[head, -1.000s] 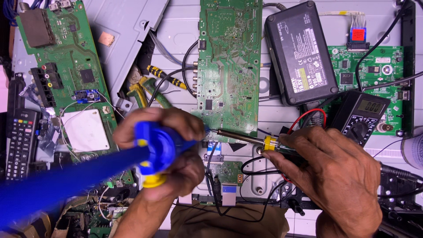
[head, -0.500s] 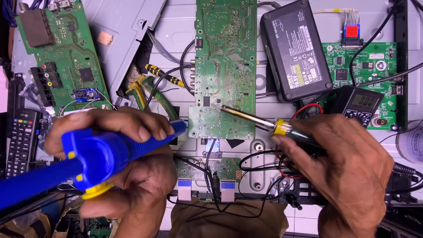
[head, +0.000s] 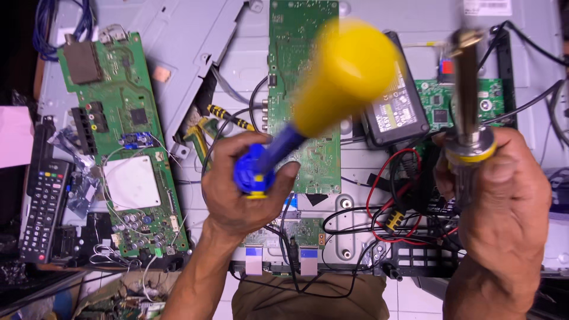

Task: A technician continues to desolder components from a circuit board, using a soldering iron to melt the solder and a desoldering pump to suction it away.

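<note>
1. Your left hand (head: 243, 189) has its fingers clamped on the blue desoldering pump (head: 278, 154), now raised, its yellow end blurred near the camera.
2. Your right hand (head: 504, 201) grips the soldering iron (head: 468, 101), now upright, its tip lifted off the work.
3. Both tools have left the long green circuit board (head: 302, 89), which lies far of your hands, centre.

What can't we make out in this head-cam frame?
- Suction pump, head view: yellow end blurred; its tip is hidden in the left hand.
- Soldering iron, head view: tip blurred near the top edge; handle buried in the right hand.
- Middle circuit board: partly covered by the pump.
</note>
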